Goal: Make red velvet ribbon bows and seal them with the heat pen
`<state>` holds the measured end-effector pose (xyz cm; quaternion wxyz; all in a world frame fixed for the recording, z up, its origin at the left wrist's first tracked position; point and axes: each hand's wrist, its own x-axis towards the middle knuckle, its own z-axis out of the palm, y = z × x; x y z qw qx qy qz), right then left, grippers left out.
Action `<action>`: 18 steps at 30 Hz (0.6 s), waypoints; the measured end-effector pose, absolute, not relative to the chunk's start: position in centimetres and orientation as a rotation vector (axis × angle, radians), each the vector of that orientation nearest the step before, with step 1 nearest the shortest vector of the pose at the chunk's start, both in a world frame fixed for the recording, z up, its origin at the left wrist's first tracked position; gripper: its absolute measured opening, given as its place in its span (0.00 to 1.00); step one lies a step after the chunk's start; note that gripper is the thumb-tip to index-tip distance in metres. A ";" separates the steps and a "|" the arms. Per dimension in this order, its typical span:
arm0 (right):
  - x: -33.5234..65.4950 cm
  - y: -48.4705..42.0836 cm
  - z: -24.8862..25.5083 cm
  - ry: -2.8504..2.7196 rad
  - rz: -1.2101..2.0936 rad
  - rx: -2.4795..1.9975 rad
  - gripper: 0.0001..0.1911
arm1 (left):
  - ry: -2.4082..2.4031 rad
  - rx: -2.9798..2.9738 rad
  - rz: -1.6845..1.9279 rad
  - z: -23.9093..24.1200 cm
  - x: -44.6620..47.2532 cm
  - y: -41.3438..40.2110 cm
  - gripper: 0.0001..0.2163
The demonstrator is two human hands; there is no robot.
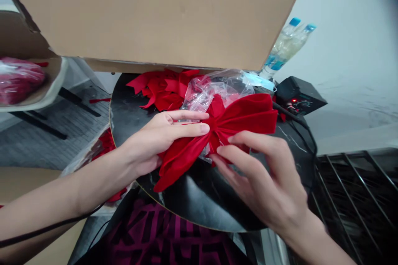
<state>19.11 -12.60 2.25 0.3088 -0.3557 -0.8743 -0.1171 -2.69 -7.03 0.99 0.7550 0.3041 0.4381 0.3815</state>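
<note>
Head view: red bow (pixel 244 116) over the table (pixel 199 201). Left hand (pixel 155 138) pinches it beside the knot (pixel 213 124); right hand (pixel 265 169) touches it lower down, whether pinching can't tell. Probably best: pin the knot, ease both sides even. Below hands, purple cloth (pixel 189 242) seems lettered "KIN", rest unclear. Beyond right hand, bottles (pixel 294 45), labels illegible.
</note>
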 end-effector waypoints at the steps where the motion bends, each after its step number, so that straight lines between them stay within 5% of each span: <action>1: 19.0 -12.0 1.6 -2.279 -0.334 -0.912 0.17 | 0.956 0.663 0.827 1.0 -2.7 -7.1 0.21; 10: 19.5 -9.4 3.4 -2.587 -0.366 -0.576 0.06 | 0.915 0.776 0.809 0.3 -2.7 -7.1 0.18; 18: 19.8 -9.5 3.3 -2.580 -0.014 -0.798 0.08 | 1.011 1.144 0.737 1.1 -3.1 -7.0 0.19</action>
